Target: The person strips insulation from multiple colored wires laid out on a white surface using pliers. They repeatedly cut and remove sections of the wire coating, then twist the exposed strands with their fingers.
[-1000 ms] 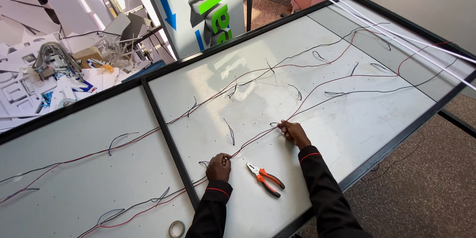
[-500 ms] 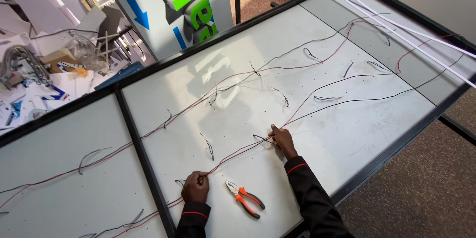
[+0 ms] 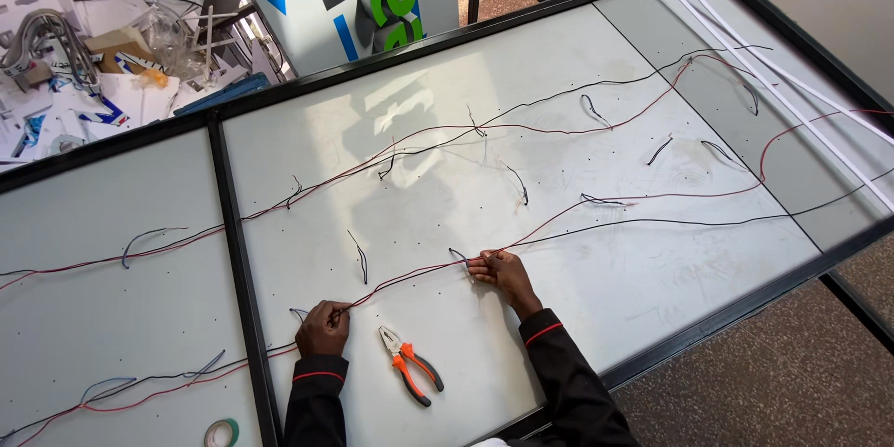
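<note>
A large white panel [image 3: 577,93] in a black frame lies flat before me. Thin red and black wires [image 3: 410,275] run across it in long lines, with short wire stubs sticking up from small holes. My left hand [image 3: 322,328] pinches the near wire pair close to the black cross bar [image 3: 237,270]. My right hand [image 3: 498,272] pinches the same wire pair further right, beside a short stub. The wire is stretched between the two hands. Orange-handled pliers [image 3: 410,365] lie on the panel between my forearms, untouched.
A roll of tape [image 3: 222,432] lies at the panel's near left. White rods [image 3: 773,65] cross the far right corner. A cluttered table [image 3: 74,84] with scraps and a sign with blue arrows and green letters [image 3: 372,0] stand beyond. Brown floor is at right.
The view has shifted, so the panel and hands sit further left in the frame. Both hands have stayed pinched on the wire pair; the pliers have not been touched.
</note>
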